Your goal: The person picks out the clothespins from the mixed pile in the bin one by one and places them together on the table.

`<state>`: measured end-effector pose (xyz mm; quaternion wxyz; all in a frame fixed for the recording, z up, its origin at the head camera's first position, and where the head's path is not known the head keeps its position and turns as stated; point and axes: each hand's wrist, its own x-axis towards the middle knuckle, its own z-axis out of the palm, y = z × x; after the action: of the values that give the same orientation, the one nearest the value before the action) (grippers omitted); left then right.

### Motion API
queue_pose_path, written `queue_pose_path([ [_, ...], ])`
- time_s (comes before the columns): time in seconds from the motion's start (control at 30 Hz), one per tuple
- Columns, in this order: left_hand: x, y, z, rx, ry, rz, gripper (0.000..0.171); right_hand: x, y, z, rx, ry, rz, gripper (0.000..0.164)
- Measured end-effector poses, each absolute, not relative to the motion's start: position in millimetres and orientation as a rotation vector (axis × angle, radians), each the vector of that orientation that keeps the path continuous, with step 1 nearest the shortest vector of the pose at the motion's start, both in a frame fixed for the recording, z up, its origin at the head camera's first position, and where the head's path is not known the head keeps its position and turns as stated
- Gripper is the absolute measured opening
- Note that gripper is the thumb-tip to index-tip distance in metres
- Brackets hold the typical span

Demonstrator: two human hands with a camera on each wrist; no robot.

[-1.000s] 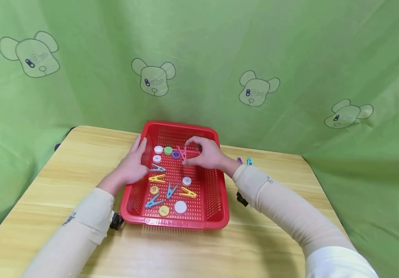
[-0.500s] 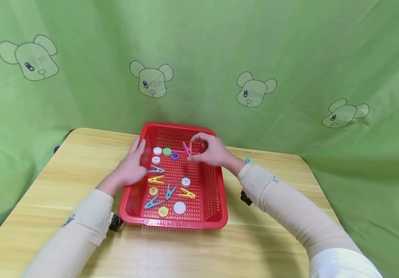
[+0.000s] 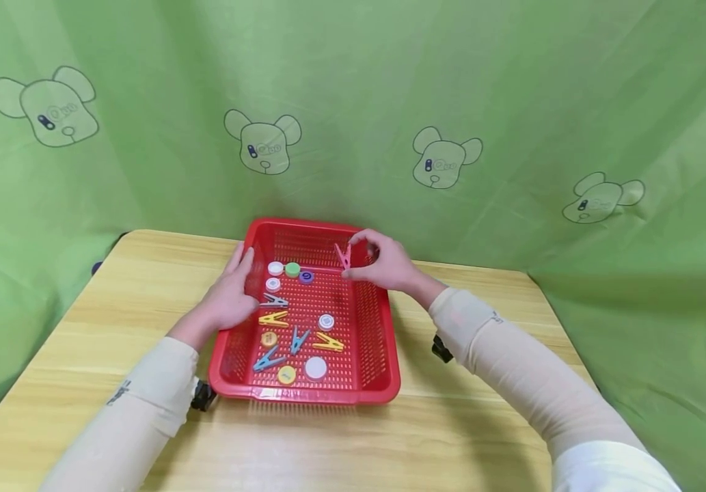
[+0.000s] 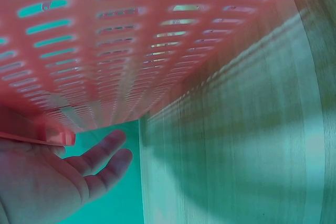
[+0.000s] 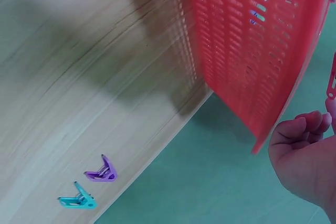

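Observation:
In the head view a red plastic basket [image 3: 303,395] holds several clothespins and bottle caps. My left hand [image 3: 226,301] holds its left rim, thumb over the inner side; in the left wrist view two fingers [image 4: 107,169] extend loosely outside the wall. Over the basket's far right part, my right hand [image 3: 386,268] pinches a pink clothespin [image 3: 343,257] between thumb and fingers. Only an edge of that clothespin [image 5: 332,82] shows in the right wrist view. Below it lie a green cap [image 3: 292,269], a purple cap [image 3: 306,277] and a yellow clothespin [image 3: 329,342].
A purple clothespin [image 5: 102,170] and a teal clothespin [image 5: 79,198] lie on the wooden table [image 3: 451,424], to the basket's right. A green curtain [image 3: 353,171] with bear-like drawings hangs behind the table.
My right hand has carried the pink clothespin to the right and away from me, toward the basket's far right corner. My left hand keeps its place on the rim.

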<state>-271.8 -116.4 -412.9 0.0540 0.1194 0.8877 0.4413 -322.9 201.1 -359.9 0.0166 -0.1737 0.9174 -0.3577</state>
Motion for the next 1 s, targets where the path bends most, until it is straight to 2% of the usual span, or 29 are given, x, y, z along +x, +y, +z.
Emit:
queue_pose_path([
  [1.0,-272.3,-116.1,-412.5,0.370,2.690,1.350,0.100,-317.6,256.4,-361.2,-0.311,2.908,-1.268,0.054],
])
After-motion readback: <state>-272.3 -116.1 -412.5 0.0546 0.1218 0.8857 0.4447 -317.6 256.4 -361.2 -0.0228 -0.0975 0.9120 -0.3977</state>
